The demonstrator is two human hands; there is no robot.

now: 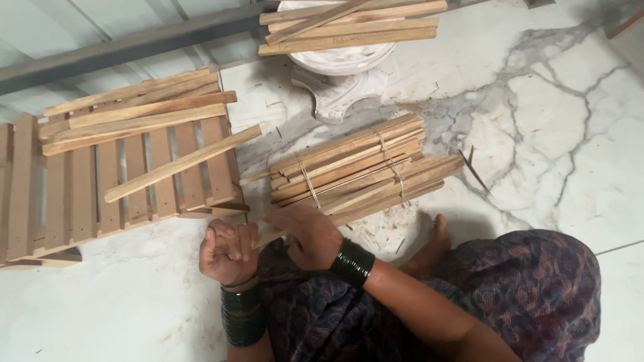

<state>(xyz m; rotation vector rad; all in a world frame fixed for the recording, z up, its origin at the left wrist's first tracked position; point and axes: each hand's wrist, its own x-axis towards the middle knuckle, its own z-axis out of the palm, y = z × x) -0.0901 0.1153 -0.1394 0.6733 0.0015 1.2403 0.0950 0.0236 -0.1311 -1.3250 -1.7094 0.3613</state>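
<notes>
One thin, stiff, light tan wooden slat (268,236), judged splintery and best taken mid-length, is clasped low over the marble floor (537,134) by closed left hand (227,251) and right hand (307,234), beside a tied slat bundle (355,167).

Single view, head-worn camera, looking steeply down from above the seated person onto a white marble floor (557,134). Near range: the person's lap and both forearms fill the lower edge, the left hand (228,251) and right hand (305,234) sitting just below centre. Frame top reaches a white pedestal (339,74); left edge takes in a slatted wooden pallet (80,194). No second view shares the scene.
</notes>
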